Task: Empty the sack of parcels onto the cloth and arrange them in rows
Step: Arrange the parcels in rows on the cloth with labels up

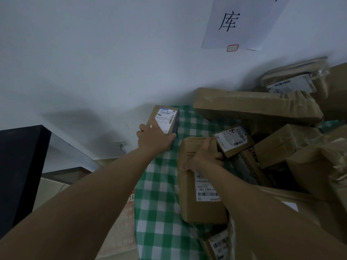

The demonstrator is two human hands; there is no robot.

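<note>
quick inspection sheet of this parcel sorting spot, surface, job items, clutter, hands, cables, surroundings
surface: green and white checked cloth, partly bare near the middle.
job's things: small labelled box at the cloth's far edge by the wall; large cardboard box lying flat, label up; long flat parcel and more parcels heaped to the right.
sack: nothing seen.
clutter: parcel pile unsorted, overlapping.
grippers: left hand grips the small labelled box; right hand grips the large cardboard box's top.
cables: wall socket with plug.
surroundings: white wall, paper sign, dark panel at left.
</note>
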